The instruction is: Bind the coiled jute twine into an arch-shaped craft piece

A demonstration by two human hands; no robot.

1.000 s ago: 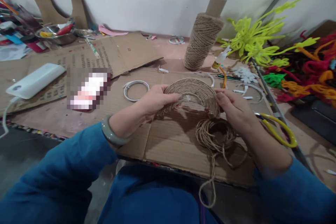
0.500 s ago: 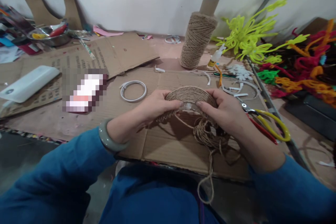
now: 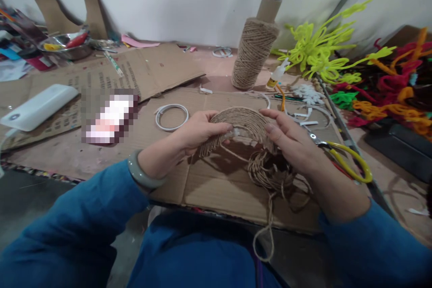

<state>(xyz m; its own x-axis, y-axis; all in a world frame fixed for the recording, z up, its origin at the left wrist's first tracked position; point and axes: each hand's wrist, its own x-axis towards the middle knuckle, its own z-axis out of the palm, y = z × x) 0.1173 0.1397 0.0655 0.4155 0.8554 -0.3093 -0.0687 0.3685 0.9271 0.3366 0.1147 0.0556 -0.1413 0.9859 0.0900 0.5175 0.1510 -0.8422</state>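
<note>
Both my hands hold an arched piece covered in rows of brown jute twine (image 3: 241, 117). My left hand (image 3: 199, 132) grips its left side, thumb on the inner edge and fingers behind. On the right side my right hand (image 3: 290, 137) has its thumb on the front face and a finger along the top edge. Something whitish and clear shows at the inner edge of the arch. A loose bundle of twine (image 3: 266, 173) lies below on the cardboard sheet (image 3: 216, 189), and a loop of it hangs over the front edge.
A large twine spool (image 3: 254, 54) stands at the back, beside a small glue bottle (image 3: 276, 74). Yellow-handled scissors (image 3: 351, 162) lie right of my hand. A coil of white strip (image 3: 172, 117), a pixelated phone-like object (image 3: 110, 119) and a white device (image 3: 40, 105) are on the left.
My right thumb has moved off the inner edge, up and right onto the twine face. More of the arch's right side shows. The left hand keeps its hold, shifted slightly left.
</note>
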